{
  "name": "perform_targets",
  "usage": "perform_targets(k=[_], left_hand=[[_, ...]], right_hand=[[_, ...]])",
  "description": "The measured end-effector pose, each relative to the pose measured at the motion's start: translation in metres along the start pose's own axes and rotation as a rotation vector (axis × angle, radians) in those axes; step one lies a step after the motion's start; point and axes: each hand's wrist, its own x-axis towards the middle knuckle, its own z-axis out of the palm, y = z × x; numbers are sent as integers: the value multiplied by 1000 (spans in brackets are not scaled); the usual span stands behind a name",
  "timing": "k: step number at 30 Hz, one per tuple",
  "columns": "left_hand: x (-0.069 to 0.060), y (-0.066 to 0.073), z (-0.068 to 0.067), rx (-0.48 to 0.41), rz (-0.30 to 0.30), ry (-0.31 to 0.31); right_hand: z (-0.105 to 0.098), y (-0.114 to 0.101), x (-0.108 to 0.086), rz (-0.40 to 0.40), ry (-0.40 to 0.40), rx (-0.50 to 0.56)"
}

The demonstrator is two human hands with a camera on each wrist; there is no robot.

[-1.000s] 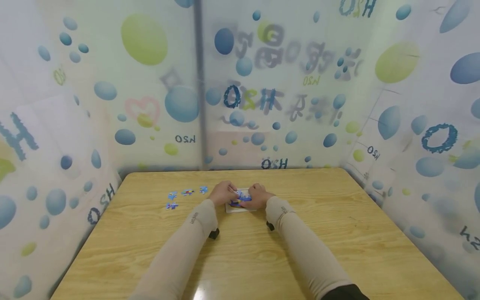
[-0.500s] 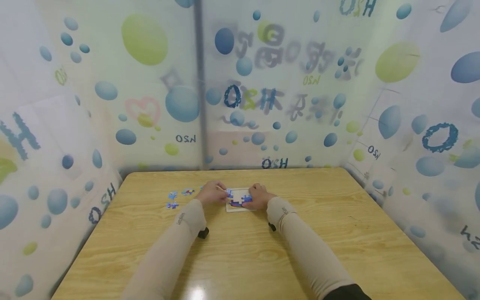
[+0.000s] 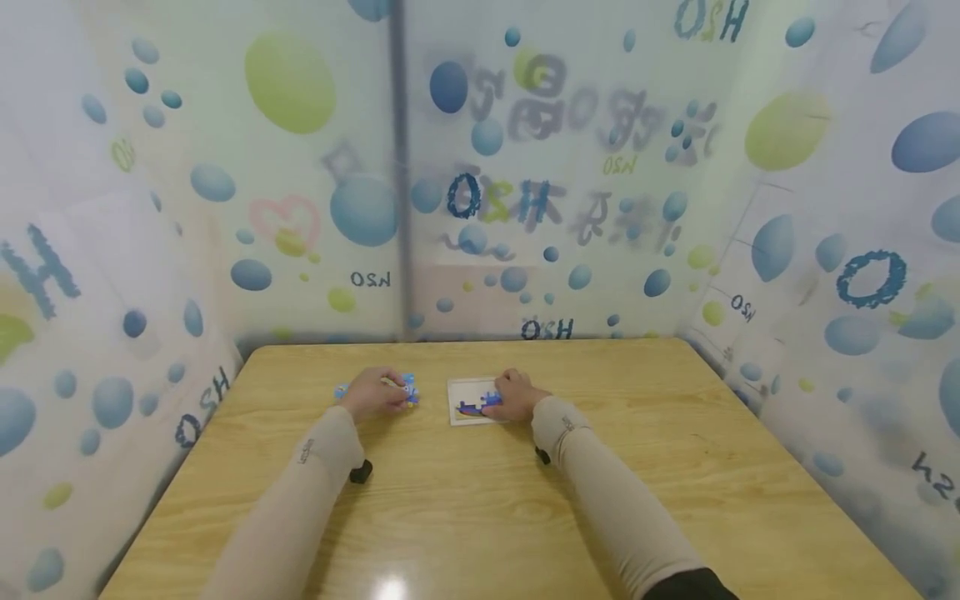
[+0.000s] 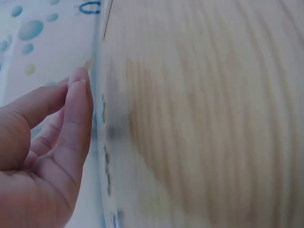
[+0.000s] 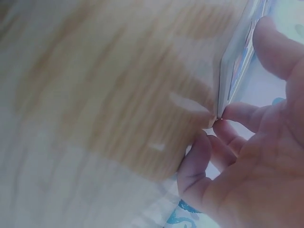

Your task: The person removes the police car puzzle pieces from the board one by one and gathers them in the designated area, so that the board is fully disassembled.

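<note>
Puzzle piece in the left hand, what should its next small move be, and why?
Probably lower the puzzle piece gently onto the table and part the fingers: the left hand has come away from the tray to beside the loose pieces, while the right hand holds the tray's right side.

Through the head view I look forward and down, from well back, over the table (image 3: 472,508) to the patterned back wall (image 3: 487,175). My wrist views, close and rolled sideways, face the left hand (image 4: 50,164) and right hand (image 5: 259,152), which the head view also shows.
</note>
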Motion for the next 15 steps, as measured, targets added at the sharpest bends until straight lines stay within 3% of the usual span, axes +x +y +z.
perform_targets(k=[6,11,15], left_hand=[[-15,-4,-23,-27,-48,29],[-24,-8,-30,-41,-84,49],[-26,-9,-32,9,-114,80]], right_hand=[[1,1,1,-12,27,-19],[5,3,6,-5,24,-20],[7,4,8,-4,19,-29]])
